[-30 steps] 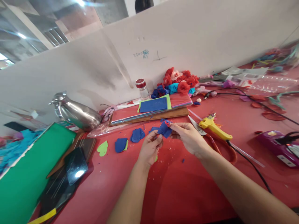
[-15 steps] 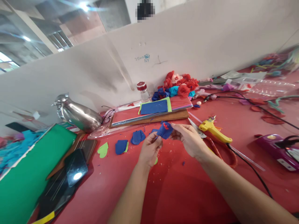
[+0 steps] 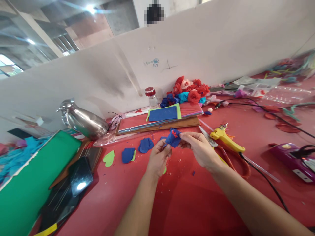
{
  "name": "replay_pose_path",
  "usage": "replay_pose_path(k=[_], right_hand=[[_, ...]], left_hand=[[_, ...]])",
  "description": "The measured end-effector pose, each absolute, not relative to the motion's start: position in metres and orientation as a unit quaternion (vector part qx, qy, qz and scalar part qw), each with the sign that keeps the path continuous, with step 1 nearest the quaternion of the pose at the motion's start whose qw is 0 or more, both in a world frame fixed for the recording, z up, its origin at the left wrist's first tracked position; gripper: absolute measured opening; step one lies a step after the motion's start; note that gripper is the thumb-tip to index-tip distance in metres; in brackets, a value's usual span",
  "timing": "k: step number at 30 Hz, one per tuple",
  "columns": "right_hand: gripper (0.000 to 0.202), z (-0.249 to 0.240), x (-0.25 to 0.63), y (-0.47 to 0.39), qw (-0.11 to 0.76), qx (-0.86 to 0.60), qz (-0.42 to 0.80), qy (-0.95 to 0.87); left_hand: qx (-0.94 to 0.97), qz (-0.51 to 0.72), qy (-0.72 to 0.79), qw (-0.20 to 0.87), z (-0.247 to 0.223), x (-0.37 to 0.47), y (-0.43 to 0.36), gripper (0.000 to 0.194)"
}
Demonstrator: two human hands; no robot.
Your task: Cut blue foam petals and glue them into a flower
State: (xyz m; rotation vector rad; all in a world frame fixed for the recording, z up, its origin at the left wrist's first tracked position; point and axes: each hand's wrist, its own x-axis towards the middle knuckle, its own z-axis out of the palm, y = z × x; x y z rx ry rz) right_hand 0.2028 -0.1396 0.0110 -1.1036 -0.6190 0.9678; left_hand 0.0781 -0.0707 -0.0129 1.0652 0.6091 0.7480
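Between my two hands, above the red table, is a blue paper flower (image 3: 173, 140) with a bit of red at its top. My left hand (image 3: 159, 156) pinches its lower left side, while the fingers of my right hand (image 3: 197, 146) grip its right edge. To the left of my hands lie blue paper petals (image 3: 145, 145), a blue petal stack (image 3: 128, 155) with green under it, and a light green heart-shaped piece (image 3: 109, 158). A small green piece shows partly behind my left hand.
Scissors (image 3: 232, 164) and a yellow glue gun (image 3: 227, 139) lie right of my hands, the gun's cord running forward. Behind stand paper sheets (image 3: 189, 110), a red-lidded jar (image 3: 151, 96) and paper flowers (image 3: 193, 95). A steel jug (image 3: 85, 119), phone (image 3: 80, 177) and purple power strip (image 3: 292, 159) flank them.
The view has shifted very slightly. Both hands keep their hold on the blue paper flower, with hardly any movement of the fingers.
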Motion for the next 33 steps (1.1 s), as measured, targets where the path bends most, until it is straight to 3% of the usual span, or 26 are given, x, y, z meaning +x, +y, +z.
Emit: replay_pose_path(k=[33], right_hand=[[0.029,0.0073,0.2017,-0.1374,0.696,-0.507,0.416,-0.291]], left_hand=[[0.477,0.359,0.285,0.75,-0.0117,0.0778,-0.0711,0.026]])
